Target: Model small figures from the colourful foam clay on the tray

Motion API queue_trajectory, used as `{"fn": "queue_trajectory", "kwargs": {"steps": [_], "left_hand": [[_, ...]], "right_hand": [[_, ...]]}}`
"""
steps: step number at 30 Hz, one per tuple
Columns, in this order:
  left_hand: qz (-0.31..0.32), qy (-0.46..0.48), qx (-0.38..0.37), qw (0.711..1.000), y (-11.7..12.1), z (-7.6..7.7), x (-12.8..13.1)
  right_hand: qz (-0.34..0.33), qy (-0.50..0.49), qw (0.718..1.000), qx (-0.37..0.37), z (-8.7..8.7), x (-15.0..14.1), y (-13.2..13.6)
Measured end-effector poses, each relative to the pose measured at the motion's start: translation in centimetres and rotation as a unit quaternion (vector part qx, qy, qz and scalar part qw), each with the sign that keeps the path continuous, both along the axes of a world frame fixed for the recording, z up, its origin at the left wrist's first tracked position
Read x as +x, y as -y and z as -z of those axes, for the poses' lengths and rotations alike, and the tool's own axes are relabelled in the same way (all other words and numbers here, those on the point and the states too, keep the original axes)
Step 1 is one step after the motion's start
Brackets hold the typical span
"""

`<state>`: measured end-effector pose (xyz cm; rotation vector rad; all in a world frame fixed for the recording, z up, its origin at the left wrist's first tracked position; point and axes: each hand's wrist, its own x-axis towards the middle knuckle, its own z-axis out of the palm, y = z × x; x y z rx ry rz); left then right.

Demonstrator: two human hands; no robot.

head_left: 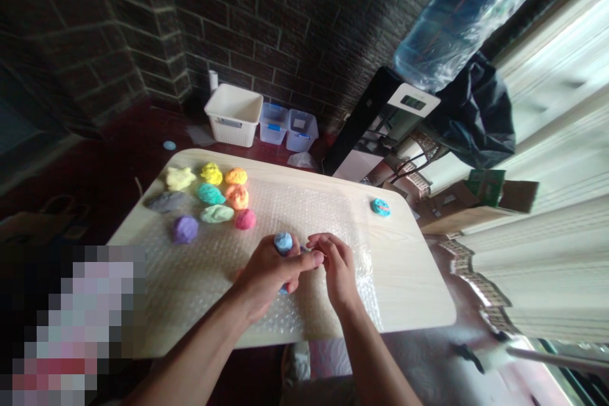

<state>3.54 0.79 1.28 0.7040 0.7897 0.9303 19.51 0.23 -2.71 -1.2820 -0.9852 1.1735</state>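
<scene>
My left hand (271, 269) is wrapped round a light blue lump of modelling clay (283, 242); its top shows above the fist and a bit of blue shows below. The left thumb points right, toward my right hand (337, 263). The right fingers are bent and pinched together close to the left thumb tip. A small bit between the two hands is too tiny to name. Both hands are over a sheet of bubble wrap (304, 203). Left of them lie a pink clay ball (245, 219), a purple lump (185, 229) and a pale green lump (217, 214).
More clay lumps, yellow (211, 173), orange (236, 196), teal (210, 193) and grey (167, 202), lie at the table's (409, 266) far left. A turquoise round piece (380, 207) sits far right. Beyond stand a white bin (234, 115), clear boxes (301, 131) and a water dispenser (366, 133).
</scene>
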Motion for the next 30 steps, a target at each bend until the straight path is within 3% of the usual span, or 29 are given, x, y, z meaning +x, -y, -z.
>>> {"fn": "queue_trajectory", "kwargs": {"steps": [7,16,30], "left_hand": [[-0.039,-0.059,-0.008,0.997,0.07,0.66,0.03],[-0.078,-0.137,-0.005,0.988,0.06,0.41,0.29],[-0.074,-0.121,-0.013,0.990,0.20,0.68,0.20]], "right_hand": [[0.008,-0.016,1.000,0.017,-0.10,-0.04,-0.05],[0.007,-0.011,1.000,0.009,-0.05,0.10,-0.17],[-0.002,-0.015,1.000,0.010,-0.07,0.14,-0.08]]}}
